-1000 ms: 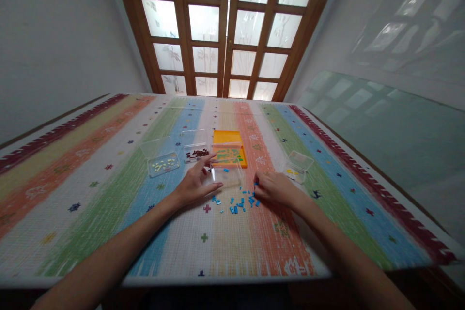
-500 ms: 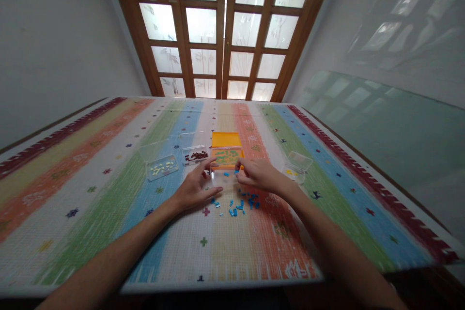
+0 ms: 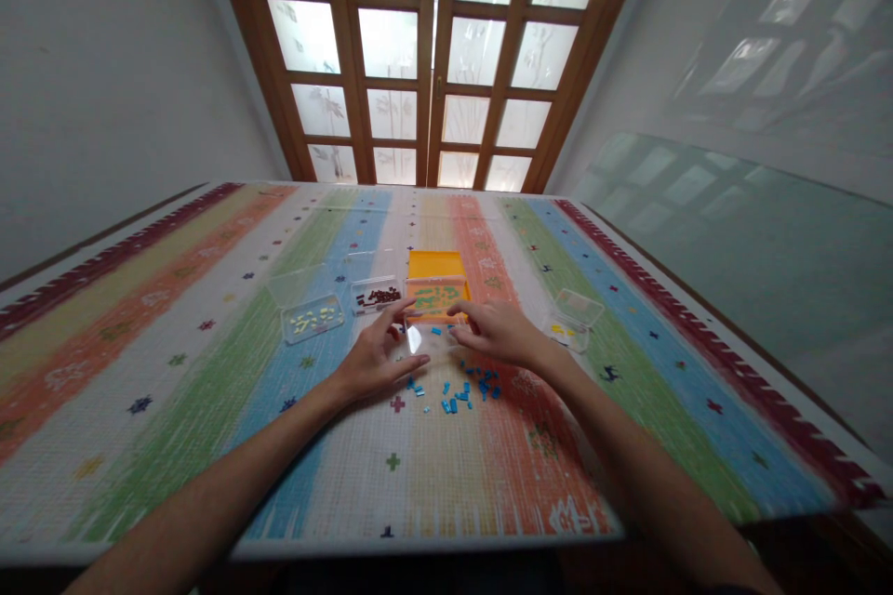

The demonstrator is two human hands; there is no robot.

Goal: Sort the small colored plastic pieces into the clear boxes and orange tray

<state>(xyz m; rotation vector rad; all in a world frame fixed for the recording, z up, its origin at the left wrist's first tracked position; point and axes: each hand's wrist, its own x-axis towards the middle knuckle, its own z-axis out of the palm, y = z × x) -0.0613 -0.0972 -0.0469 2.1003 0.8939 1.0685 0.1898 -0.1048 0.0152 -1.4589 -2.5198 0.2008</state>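
A clear plastic box (image 3: 427,344) lies in the middle of the table, with a few blue pieces (image 3: 436,331) inside. My left hand (image 3: 377,361) curves around its left side, thumb and fingers wide apart; whether it touches the box I cannot tell. Over the right side of the box is my right hand (image 3: 499,332), its index finger and thumb parted with nothing visible between them. Several loose blue pieces (image 3: 461,397) are scattered on the cloth on the near side of the box. Just beyond stands an open orange case (image 3: 465,302) holding green pieces (image 3: 433,299).
To the left are a clear box of dark red pieces (image 3: 380,296) and an open clear box (image 3: 313,335) of pale pieces. Another small clear box (image 3: 578,339) with yellow pieces sits at the right. A striped cloth (image 3: 349,483) covers the table.
My right hand's index finger and thumb have spread apart, and a blue piece has been let go in the clear box. The left hand has barely moved.
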